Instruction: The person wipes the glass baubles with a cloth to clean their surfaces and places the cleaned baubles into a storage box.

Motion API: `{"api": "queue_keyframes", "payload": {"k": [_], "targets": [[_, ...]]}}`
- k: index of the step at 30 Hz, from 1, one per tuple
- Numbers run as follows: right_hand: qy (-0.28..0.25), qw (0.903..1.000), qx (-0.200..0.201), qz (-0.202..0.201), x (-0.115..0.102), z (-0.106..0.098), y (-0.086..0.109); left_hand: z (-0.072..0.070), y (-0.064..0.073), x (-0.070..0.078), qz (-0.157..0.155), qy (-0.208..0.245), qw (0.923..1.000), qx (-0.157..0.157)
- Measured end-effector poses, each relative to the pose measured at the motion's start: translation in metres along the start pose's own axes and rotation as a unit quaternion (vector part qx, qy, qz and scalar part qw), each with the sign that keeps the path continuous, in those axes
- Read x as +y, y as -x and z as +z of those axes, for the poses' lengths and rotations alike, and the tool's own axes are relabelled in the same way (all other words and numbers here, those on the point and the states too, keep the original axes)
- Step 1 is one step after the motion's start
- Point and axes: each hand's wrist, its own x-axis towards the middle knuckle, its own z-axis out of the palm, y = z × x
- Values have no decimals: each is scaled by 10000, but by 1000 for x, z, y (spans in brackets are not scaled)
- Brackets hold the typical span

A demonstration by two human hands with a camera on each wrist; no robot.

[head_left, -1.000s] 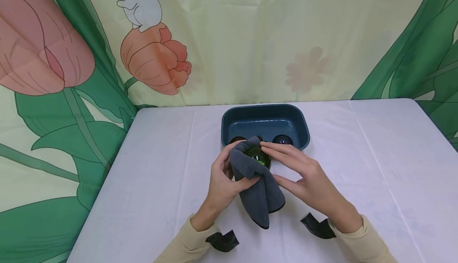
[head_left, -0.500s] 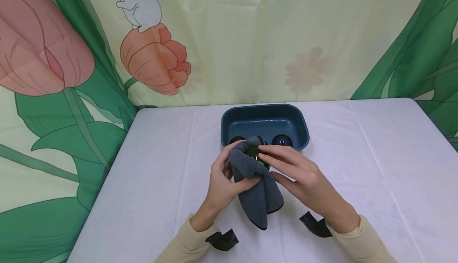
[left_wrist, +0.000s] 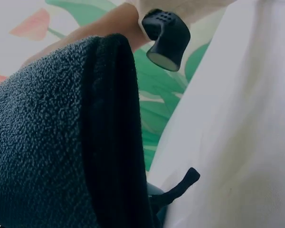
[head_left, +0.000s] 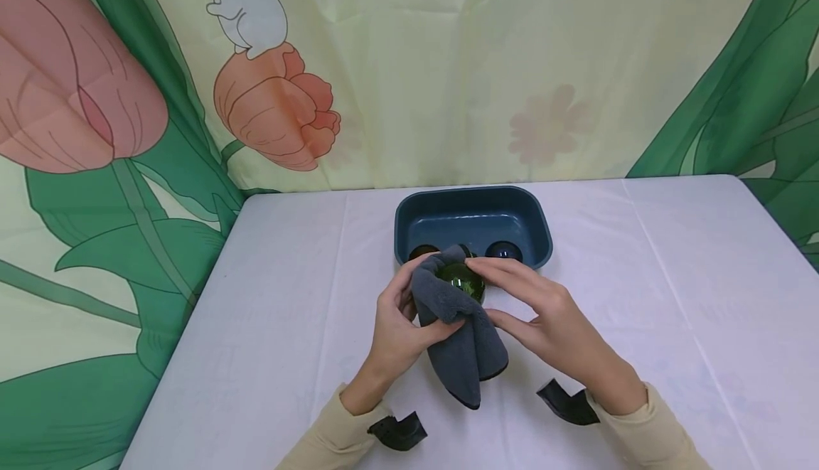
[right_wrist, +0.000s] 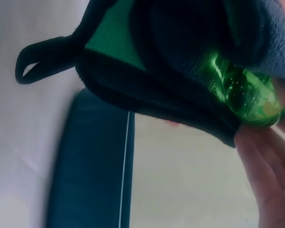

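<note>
A dark grey towelling cloth with black edging is bunched around a green glass ball, whose right side shows bare. My left hand grips the cloth from the left, thumb across its front. From the right, my right hand holds the ball's bare side between its fingertips and thumb. In the right wrist view, small bubbles show inside the bright green ball, with fingertips at its edge. The cloth fills much of the left wrist view and hides the left fingers there.
Just behind the hands stands a blue rectangular tray. At its near side sit a brown ball and a dark blue ball. A white cloth covers the table; a printed curtain hangs behind.
The right fingers slid left over the ball, then back to its right edge, uncovering more of it. The ball's glints shifted. My left hand keeps nearly the same place.
</note>
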Motion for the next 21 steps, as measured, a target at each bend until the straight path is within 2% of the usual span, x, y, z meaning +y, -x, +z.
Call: {"api": "queue_keyframes", "payload": {"k": [2, 9, 11, 16, 21], "targets": [[-15, 9999, -37, -125, 1, -1, -1, 0, 0, 0, -29, -28, 10000, 35], [28, 9939, 107, -1100, 4, -1, -5, 1, 0, 0, -61, 55, 10000, 12], [51, 9929, 125, -1183, 5, 0, -5, 1, 0, 0, -60, 98, 9999, -29], [139, 9935, 131, -1118, 3, 0, -4, 0, 0, 2, -35, 136, 9999, -96], [0, 9984, 9, -565, 0, -2, -1, -1, 0, 4, 38, 97, 9999, -137]]}}
